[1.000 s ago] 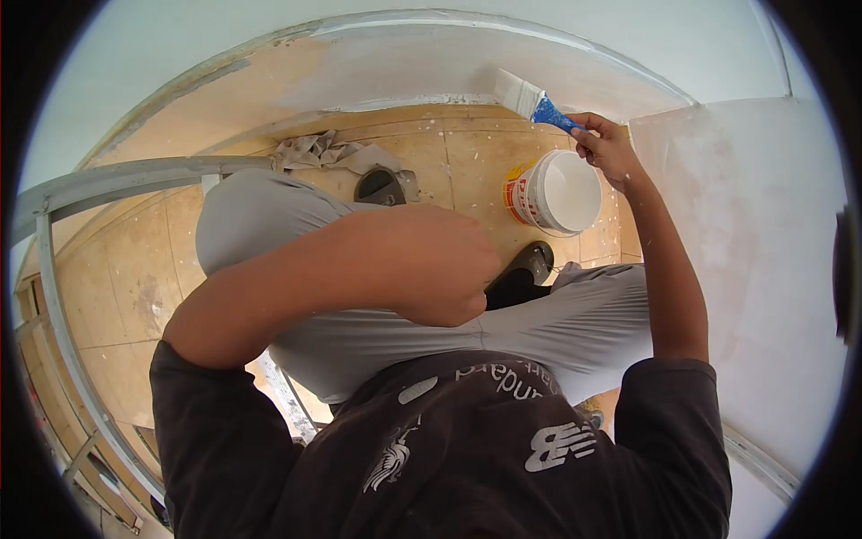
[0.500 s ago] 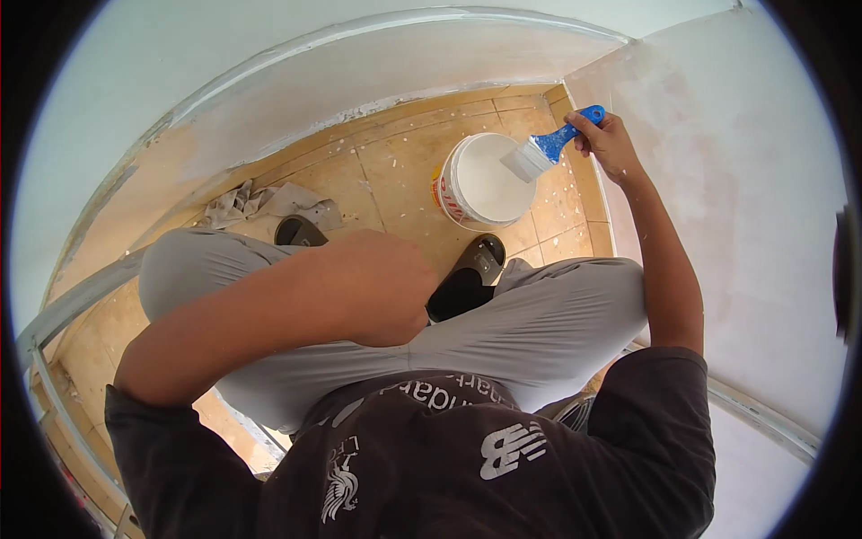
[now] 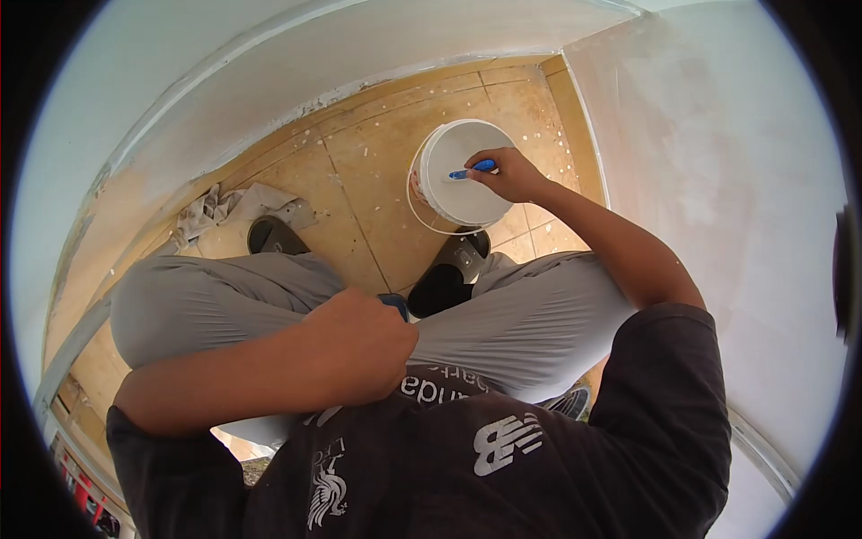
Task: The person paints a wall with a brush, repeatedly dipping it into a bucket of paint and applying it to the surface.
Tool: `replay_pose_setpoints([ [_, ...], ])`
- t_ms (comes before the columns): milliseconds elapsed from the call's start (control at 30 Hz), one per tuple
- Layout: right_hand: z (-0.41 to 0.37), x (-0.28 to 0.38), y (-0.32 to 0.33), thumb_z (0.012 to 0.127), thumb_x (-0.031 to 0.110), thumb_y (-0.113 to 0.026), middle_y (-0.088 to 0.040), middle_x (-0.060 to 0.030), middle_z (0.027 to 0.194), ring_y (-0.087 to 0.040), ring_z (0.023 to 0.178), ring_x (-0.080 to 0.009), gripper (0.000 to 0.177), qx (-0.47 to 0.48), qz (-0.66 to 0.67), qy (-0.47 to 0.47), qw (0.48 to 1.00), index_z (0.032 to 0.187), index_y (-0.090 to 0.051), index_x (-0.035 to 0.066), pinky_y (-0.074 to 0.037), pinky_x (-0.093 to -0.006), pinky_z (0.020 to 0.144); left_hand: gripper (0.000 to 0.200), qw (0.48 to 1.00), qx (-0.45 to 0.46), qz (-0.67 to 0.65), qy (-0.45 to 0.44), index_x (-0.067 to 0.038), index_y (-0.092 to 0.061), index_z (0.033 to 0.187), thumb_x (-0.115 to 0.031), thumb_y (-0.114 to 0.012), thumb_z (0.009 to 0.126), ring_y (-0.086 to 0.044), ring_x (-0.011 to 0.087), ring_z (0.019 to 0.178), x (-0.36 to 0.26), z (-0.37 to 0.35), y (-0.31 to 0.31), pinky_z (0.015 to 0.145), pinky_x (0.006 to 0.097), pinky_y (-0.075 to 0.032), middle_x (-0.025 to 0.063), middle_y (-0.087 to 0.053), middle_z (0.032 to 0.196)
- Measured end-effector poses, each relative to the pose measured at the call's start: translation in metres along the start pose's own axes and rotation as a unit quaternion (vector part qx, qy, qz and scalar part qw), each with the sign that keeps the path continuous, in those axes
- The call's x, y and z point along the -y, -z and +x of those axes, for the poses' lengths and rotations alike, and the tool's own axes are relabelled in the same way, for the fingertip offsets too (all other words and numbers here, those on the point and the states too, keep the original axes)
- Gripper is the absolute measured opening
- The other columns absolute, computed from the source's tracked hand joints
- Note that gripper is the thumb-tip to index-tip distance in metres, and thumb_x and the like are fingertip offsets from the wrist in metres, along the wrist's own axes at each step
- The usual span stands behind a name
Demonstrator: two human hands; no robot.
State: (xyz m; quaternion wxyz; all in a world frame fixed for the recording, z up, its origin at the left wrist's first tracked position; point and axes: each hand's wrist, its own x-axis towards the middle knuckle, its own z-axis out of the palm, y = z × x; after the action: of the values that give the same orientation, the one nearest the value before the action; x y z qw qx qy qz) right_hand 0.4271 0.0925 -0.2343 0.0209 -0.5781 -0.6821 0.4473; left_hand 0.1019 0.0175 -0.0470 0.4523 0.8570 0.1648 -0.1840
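Observation:
My right hand [image 3: 510, 175] is closed round the blue handle of a paintbrush [image 3: 483, 167]. It holds the brush over the mouth of a white bucket [image 3: 435, 202], and the bristles are hidden below the handle. Pale paint [image 3: 458, 148] shows inside the bucket, whose wire handle hangs down on the left side. My left hand [image 3: 364, 337] is curled into a fist above my lap. A dark blue piece [image 3: 393, 306] shows just past its knuckles; I cannot tell whether the fist grips it.
Tan floor tiles [image 3: 355, 207] carry white paint spots. A crumpled grey rag [image 3: 238, 208] lies left, near one sandal [image 3: 277, 235]; the other sandal [image 3: 462, 256] is close to the bucket. Walls rise ahead and at the right [image 3: 691, 171]. A metal rail [image 3: 76, 350] stands left.
My right hand has moved left and turned the brush from beside the bucket's right rim to over its middle. My left fist has drawn back toward my body, and the dark blue piece has come into view.

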Motion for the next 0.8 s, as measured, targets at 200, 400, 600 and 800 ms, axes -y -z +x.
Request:
replay_pose_setpoints([
  [200,-0.013,0.002,0.018,0.092,0.023,-0.067,-0.070,-0.0099,0.078,-0.067,0.073,-0.0150,0.024,-0.063,0.043,-0.031,0.997,0.101,-0.070,0.001,-0.053,-0.0287,0.069,0.013,0.997,-0.014,0.047,0.056,-0.001,-0.064,0.078,-0.012,-0.058,0.075,-0.065,0.0338,0.067,0.027,0.010,-0.003,0.067,0.0441,-0.047,0.0155,-0.065,0.066],
  [400,-0.029,0.010,0.045,0.094,0.025,-0.066,-0.068,-0.0073,0.070,-0.065,0.062,-0.0110,0.027,-0.223,0.154,-0.092,0.958,0.092,-0.069,-0.002,-0.053,-0.0251,0.060,0.013,0.997,-0.014,0.071,0.021,-0.003,-0.064,0.078,-0.014,-0.059,0.076,-0.065,0.0333,0.066,0.024,0.003,0.003,0.067,0.0454,-0.046,0.0149,-0.064,0.066],
  [600,-0.029,0.029,0.066,0.094,0.025,-0.065,-0.066,-0.0072,0.067,-0.062,0.057,-0.0107,0.028,-0.268,0.130,-0.143,0.944,0.091,-0.065,-0.002,-0.050,-0.0243,0.054,0.013,0.994,-0.071,0.081,0.033,-0.003,-0.068,0.070,-0.010,-0.059,0.077,-0.068,0.0306,0.066,0.027,-0.014,-0.005,0.062,0.0417,-0.050,0.0149,-0.068,0.070],
  [800,-0.020,0.036,0.069,0.090,0.027,-0.063,-0.065,-0.0090,0.061,-0.064,0.052,-0.0130,0.031,-0.251,0.052,-0.151,0.955,0.080,-0.064,-0.002,-0.051,-0.0259,0.051,0.016,0.996,-0.035,0.053,0.066,-0.001,-0.061,0.076,-0.017,-0.058,0.080,-0.063,0.0345,0.066,0.037,-0.020,-0.014,0.068,0.0470,-0.047,0.0159,-0.062,0.064],
])
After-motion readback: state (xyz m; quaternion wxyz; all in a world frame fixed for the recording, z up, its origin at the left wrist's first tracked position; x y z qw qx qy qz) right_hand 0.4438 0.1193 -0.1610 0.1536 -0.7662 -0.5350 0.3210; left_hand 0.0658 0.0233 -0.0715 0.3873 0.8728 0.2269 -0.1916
